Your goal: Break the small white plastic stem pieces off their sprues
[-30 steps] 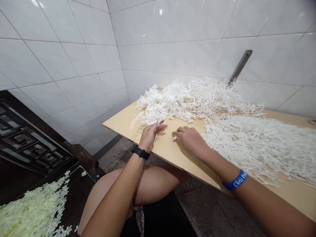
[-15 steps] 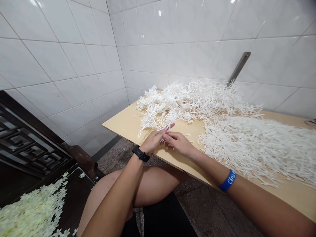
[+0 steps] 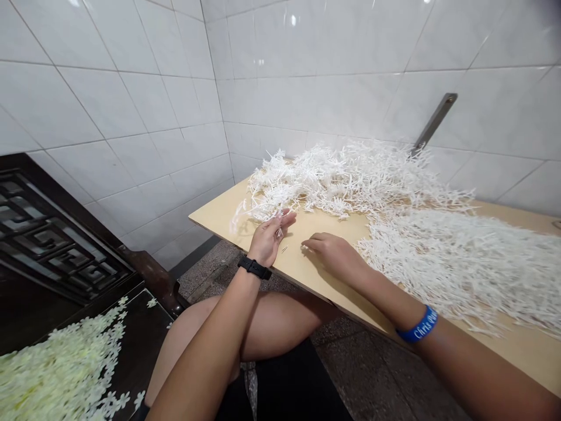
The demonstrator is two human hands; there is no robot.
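My left hand (image 3: 268,238) is closed round the stem end of a white branched spray (image 3: 239,217), whose blurred tips reach out to the left over the board. My right hand (image 3: 333,252) is a little to the right, just above the wooden board (image 3: 307,272), with its fingertips pinched together on something small and whitish that I cannot make out. Small white bits (image 3: 284,249) lie between the hands. Beyond them is a heap of white branched sprays (image 3: 350,175), and a second heap of thin white stems (image 3: 464,257) spreads to the right.
Pale green-white flower pieces (image 3: 56,374) cover part of a dark carved wooden seat (image 3: 131,345) at the lower left. A metal bar (image 3: 436,123) leans against the tiled wall (image 3: 350,99) behind the board. My legs are below the board's front edge.
My hands have come apart. The left hand has shifted left with the spray, which has swung leftward, and the right has drawn away to the right. The view has also shifted slightly.
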